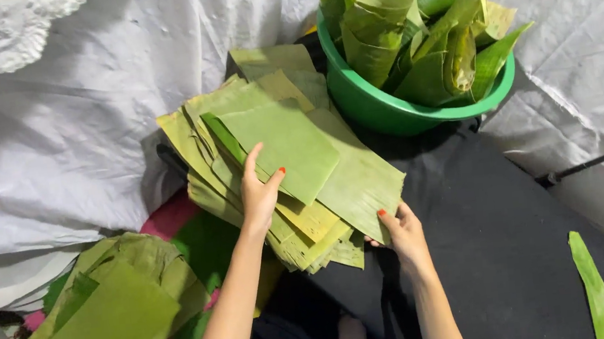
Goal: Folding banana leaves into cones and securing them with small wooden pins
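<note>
Hands, left (259,191) and right (400,232), press flat, squarish, perhaps waxy leaf sheets (294,170).

Person observed from above; only the forearms, hands and a small portion of clothing are in view. Clothing: a bright blue garment, visible at the lower edge of the frame near the left elbow, plain in colour with no visible pattern or marking. The sleeves end at or above the elbows; both forearms are bare. No watch, bracelet or ring can be made out on either wrist or on the fingers. Left hand (259,193): slender fingers, the thumbnail painted red-orange. Right hand (402,231): one nail visible, painted the same red-orange. No gloves are worn. A bare foot shows between the forearms at the bottom edge.
</note>
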